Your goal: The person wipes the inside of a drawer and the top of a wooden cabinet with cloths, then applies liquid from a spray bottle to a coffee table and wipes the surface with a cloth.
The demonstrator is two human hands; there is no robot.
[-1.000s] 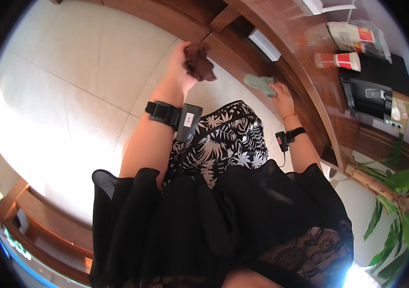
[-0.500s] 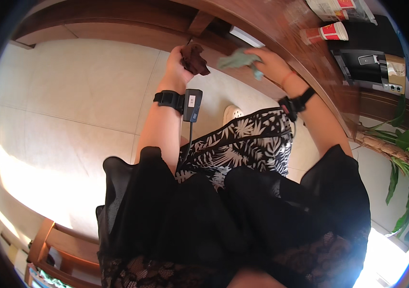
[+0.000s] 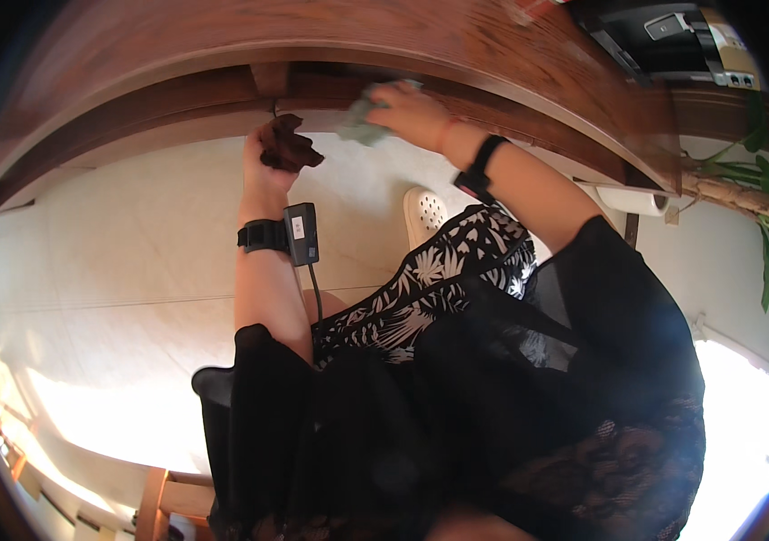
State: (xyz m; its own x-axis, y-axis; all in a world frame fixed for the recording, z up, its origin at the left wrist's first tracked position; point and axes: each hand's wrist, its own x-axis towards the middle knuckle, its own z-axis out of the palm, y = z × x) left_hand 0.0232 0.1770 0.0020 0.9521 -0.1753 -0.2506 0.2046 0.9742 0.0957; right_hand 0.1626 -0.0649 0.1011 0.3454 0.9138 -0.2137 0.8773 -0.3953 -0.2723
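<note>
A crumpled dark brown cloth bunches up in my left hand, whose fingers are mostly hidden by the fabric. My right hand is closed on a pale green cloth, which hangs from the fingers and is smeared by motion. Both hands are held out over the floor, close to the edge of a brown wooden table. The two cloths are apart, the green one to the right of the brown one.
On the table at the far right sits a black device. A potted plant's leaves reach in at the right, near a white roll. Below lie the pale tiled floor and a cream clog. Wooden furniture stands lower left.
My right hand has moved left with the green cloth, closer to the brown one. The view has turned, so more of the table shows. My left hand still grips the brown cloth.
</note>
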